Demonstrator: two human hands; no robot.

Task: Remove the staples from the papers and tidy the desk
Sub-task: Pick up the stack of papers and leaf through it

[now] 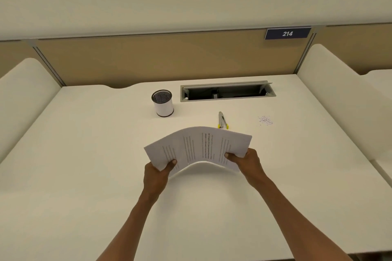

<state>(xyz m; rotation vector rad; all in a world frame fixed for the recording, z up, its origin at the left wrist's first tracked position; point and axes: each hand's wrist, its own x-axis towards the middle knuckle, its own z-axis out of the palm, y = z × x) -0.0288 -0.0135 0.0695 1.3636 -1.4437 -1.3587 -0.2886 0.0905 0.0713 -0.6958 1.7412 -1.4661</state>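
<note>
Both hands held the stack of papers above the bench, the left hand pinching its near-left corner and the right hand its near-right edge, the sheets bowed upward between them. The staple remover lay just beyond, pulled staples scattered to its right. Squaring the edges probably wanted a looser grip and gentle taps on the bench
</note>
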